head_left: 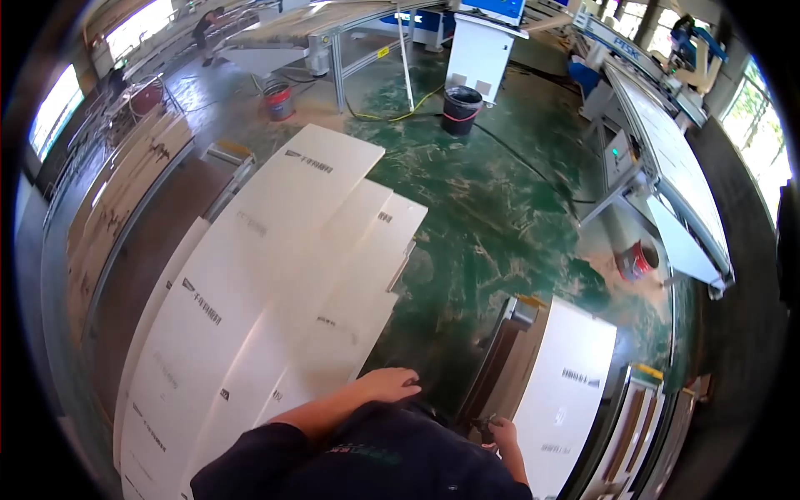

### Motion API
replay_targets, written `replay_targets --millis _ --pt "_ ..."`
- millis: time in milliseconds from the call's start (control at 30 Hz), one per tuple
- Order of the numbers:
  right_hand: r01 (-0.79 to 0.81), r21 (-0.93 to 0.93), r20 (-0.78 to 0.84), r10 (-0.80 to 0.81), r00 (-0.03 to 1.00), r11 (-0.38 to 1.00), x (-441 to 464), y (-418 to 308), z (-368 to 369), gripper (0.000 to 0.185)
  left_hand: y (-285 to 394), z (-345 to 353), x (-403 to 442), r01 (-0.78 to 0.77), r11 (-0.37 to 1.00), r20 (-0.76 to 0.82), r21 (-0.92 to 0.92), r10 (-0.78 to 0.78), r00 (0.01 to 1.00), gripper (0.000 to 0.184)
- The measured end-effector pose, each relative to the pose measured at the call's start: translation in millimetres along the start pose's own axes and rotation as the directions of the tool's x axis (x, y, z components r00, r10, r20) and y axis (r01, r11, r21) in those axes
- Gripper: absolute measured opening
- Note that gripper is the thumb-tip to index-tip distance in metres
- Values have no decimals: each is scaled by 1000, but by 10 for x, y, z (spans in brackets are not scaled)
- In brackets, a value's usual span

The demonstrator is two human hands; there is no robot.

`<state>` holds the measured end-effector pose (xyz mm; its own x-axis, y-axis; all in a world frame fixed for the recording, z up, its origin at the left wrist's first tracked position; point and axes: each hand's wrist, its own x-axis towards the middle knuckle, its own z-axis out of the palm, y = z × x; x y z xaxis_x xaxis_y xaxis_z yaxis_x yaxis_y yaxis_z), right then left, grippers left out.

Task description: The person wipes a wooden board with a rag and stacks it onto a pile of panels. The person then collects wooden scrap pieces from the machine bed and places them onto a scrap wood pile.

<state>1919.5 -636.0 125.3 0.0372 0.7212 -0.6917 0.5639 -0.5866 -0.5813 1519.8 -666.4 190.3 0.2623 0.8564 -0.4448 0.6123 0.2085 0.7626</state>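
- White boards [250, 242] lie in an overlapping stack on the person's left: flat, smooth, faintly glossy sheets with straight edges and square corners, stamped in black print. The lens bends their outlines.
- Their long axis runs from the lower left, near the person, away toward the upper right; the far ends are staggered like steps, the longest tip reaching toward the machines.
- A white board [575, 358] lies on the person's right, also flat, smooth and printed. Its long axis likewise runs away from the body, the far end leaning right.
- Beside that board, on its left, runs a matt brown strip [510, 367] within a dark frame.
- The left hand [390, 385] is bare, near the right-hand edge of the stack, fingers loosely bent; I cannot tell whether it holds or touches anything.
- The right hand [502, 433] is bent beside a small dark object [483, 427], at the left edge of the right-hand board. Its grip is too small to make out.
- Dark cloth sleeves [258, 454] cover the upper arms.
- The green floor [492, 208] is hard, streaked with pale dust.
- Beyond stand a round black bucket [461, 110] and a red bucket [278, 102].
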Motion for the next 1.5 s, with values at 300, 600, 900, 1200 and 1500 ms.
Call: replay_targets --millis 300,600,900,1200,1500 --pt "85 237 -189 -40 981 968 1478 -1184 -540 8 598 -1615 2110 -94 988 -17 125 97 995 43" --pt "275 61 -75 -270 960 959 3946 -3014 -1365 8 774 -2530 3605 101 994 -45 48 -99 994 49" --pt "584 -106 113 -574 811 805 5782 -6023 -1340 13 342 -3715 4409 295 928 -285 -230 -354 891 53" --pt "201 301 488 -332 807 932 6010 -8067 273 15 -223 -5658 5368 361 909 -547 -209 -415 727 58" --pt "701 178 648 -618 445 691 6493 -10151 2418 12 -997 -7243 5281 284 874 -665 -395 -485 567 52"
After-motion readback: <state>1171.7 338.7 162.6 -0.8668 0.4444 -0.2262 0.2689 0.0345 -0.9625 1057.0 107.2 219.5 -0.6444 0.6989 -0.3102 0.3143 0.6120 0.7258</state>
